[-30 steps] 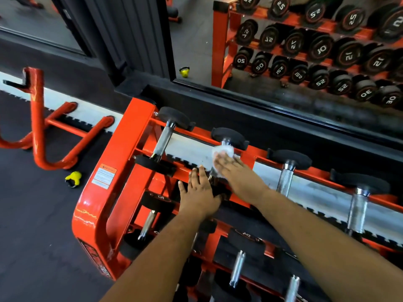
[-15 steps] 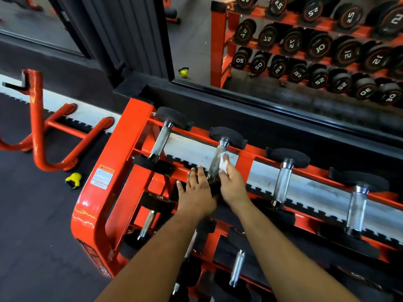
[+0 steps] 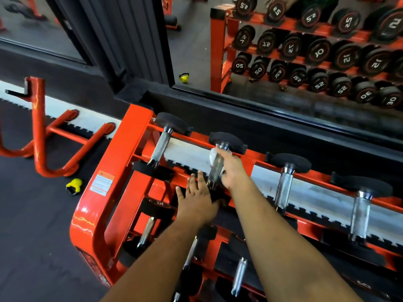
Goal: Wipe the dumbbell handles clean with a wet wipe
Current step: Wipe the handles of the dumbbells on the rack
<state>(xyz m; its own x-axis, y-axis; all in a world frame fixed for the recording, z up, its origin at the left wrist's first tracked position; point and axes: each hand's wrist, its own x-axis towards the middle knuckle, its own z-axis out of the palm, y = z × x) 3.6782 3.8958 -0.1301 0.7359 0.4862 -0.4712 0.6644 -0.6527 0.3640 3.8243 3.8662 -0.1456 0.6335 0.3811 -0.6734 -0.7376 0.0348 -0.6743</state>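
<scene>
Head view: wet wipe (image 3: 212, 154) inside right grip (image 3: 231, 168).

Handle (image 3: 216, 167) under right hand (image 3: 232, 168): shiny metal w/ rough knurled grip. Wipe (image 3: 212, 154) at its fingertips: white, soft, crumpled cloth-like. Rack (image 3: 122, 171) left of left hand (image 3: 197, 202): glossy orange painted metal. Dumbbell heads (image 3: 226, 141): matt black rubber.

Lighting even and fairly bright, apparently from overhead. Glare streaks on the orange rack (image 3: 91, 216) frame. Wide-angle distortion bows the edges. Motion blur softens the mirror (image 3: 305, 51) reflection and the right hand (image 3: 231, 171); shadows soft.
</scene>
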